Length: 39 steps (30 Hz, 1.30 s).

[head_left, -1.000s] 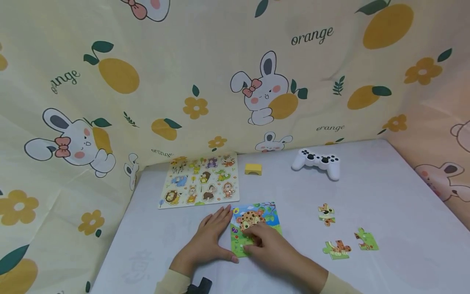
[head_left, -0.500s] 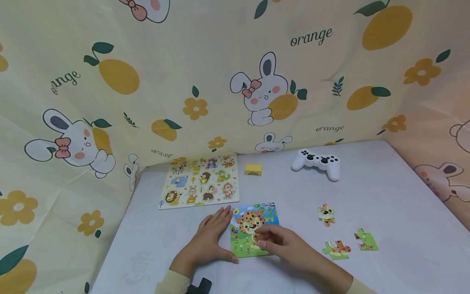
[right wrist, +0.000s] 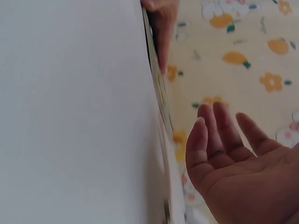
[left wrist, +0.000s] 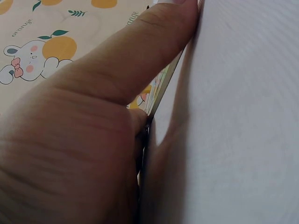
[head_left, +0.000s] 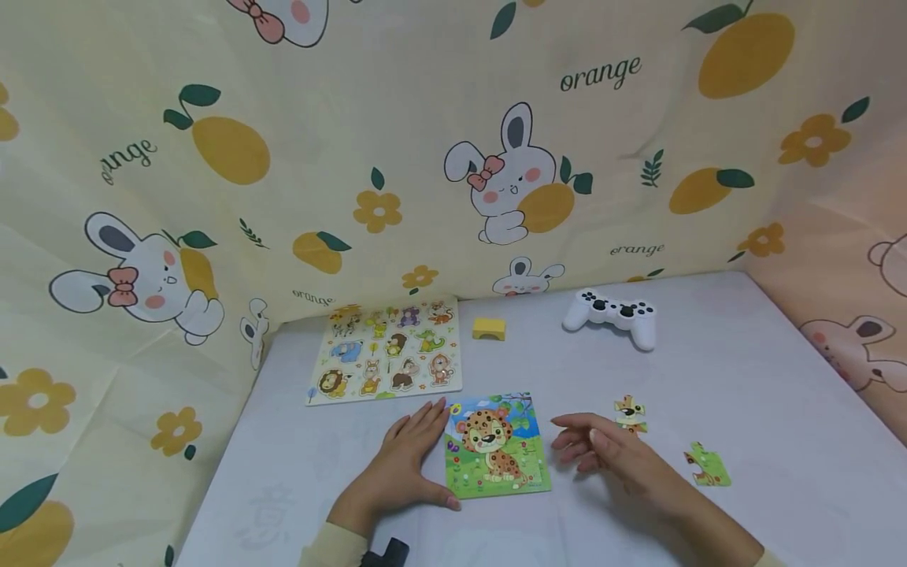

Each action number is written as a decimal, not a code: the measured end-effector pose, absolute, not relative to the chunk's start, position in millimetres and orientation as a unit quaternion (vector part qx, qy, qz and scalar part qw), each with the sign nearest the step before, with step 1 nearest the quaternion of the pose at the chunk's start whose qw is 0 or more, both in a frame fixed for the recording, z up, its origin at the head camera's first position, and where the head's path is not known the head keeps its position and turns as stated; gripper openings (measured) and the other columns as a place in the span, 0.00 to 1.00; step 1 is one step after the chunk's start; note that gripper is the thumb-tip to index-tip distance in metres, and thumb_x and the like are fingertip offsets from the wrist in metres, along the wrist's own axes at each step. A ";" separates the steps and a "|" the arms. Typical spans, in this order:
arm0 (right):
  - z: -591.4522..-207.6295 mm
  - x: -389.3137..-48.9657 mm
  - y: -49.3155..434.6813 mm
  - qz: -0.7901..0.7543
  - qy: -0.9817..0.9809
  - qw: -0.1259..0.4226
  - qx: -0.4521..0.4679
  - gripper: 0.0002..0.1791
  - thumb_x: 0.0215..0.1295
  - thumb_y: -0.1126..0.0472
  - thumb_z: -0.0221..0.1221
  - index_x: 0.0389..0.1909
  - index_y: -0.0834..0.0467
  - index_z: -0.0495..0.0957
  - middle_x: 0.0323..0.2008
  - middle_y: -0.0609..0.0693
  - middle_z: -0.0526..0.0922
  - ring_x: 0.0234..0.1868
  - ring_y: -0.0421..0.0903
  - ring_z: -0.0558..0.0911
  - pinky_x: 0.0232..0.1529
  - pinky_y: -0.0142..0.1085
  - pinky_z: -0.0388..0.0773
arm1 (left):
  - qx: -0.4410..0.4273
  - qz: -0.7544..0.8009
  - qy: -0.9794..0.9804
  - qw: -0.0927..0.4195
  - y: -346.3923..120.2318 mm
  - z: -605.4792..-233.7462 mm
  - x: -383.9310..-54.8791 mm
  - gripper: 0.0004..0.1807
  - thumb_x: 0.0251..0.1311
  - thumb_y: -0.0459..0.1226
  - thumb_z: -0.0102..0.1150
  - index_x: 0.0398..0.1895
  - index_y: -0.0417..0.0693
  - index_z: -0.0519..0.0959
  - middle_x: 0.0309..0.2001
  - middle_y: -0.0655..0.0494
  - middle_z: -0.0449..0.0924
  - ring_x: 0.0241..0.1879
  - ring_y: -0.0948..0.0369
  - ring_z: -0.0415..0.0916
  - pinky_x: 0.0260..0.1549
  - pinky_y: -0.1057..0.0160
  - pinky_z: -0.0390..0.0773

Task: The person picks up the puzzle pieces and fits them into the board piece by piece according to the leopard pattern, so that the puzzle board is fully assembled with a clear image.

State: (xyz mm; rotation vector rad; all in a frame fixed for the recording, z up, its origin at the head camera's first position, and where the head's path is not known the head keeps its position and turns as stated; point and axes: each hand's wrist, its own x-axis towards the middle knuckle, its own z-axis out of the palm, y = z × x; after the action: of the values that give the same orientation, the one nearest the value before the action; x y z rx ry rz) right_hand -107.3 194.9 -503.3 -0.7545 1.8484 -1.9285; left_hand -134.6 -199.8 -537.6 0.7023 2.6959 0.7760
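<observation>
Your white tabletop (head_left: 546, 362) is backing onto a printed cloth wall (head_left: 425, 142). Along its far edge, an animal board (head_left: 386, 348) is lying near the left corner, a yellow block (head_left: 489, 327) and white controller (head_left: 613, 312) are sitting farther right. Your left hand (head_left: 404, 457), thumb spread, is resting against the leopard puzzle (head_left: 499, 453), which is lying roughly midway between the side edges. Your right hand (head_left: 620, 453) is hovering, fingers loosely bent, while puzzle pieces (head_left: 708, 466) are lying toward the right edge, one partly hidden.
</observation>
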 end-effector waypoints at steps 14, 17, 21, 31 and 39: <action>-504.7 -107.3 293.6 -0.688 0.662 0.169 -0.243 0.36 0.89 0.46 0.22 0.86 0.54 0.59 0.70 0.62 0.75 0.69 0.53 0.76 0.64 0.40 0.76 | 0.241 0.261 0.926 0.126 -201.2 -539.3 -134.8 0.80 0.36 0.79 0.75 0.90 0.51 0.53 0.89 0.64 0.39 0.86 0.58 0.34 0.81 0.41 0.35; -506.6 -106.6 309.0 -0.675 0.687 0.153 -0.221 0.35 0.89 0.44 0.24 0.86 0.48 0.61 0.70 0.59 0.76 0.69 0.49 0.77 0.63 0.38 0.77 | 0.240 0.257 0.927 0.128 -201.3 -539.6 -134.6 0.80 0.36 0.79 0.75 0.90 0.51 0.53 0.89 0.64 0.39 0.86 0.58 0.34 0.81 0.40 0.35; -508.6 -104.2 323.7 -0.628 0.743 0.107 -0.202 0.31 0.90 0.49 0.26 0.84 0.45 0.63 0.69 0.55 0.78 0.68 0.44 0.78 0.60 0.36 0.80 | 0.240 0.256 0.927 0.128 -201.1 -538.5 -134.3 0.80 0.36 0.79 0.75 0.90 0.51 0.53 0.89 0.64 0.39 0.86 0.58 0.34 0.81 0.41 0.35; -519.5 -106.7 356.8 -0.492 0.856 0.061 -0.146 0.27 0.90 0.61 0.40 0.83 0.42 0.63 0.62 0.41 0.83 0.62 0.29 0.78 0.52 0.23 0.74 | 0.237 0.259 0.928 0.128 -199.5 -535.6 -133.0 0.80 0.36 0.78 0.77 0.90 0.50 0.54 0.89 0.63 0.40 0.86 0.57 0.35 0.81 0.41 0.36; -530.7 -99.2 364.6 -0.374 0.909 0.059 -0.173 0.39 0.62 0.57 0.79 0.73 0.57 0.76 0.71 0.41 0.75 0.67 0.23 0.64 0.65 0.19 0.58 | 0.239 0.259 0.928 0.125 -200.0 -535.4 -132.8 0.80 0.36 0.78 0.77 0.90 0.50 0.54 0.89 0.63 0.41 0.86 0.57 0.36 0.81 0.40 0.36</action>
State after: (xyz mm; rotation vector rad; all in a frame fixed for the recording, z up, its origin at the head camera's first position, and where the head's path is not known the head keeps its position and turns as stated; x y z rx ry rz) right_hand -99.2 364.6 -530.7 -0.5229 2.7535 -1.1336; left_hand -132.8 -200.0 -535.4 0.6953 2.7026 0.7553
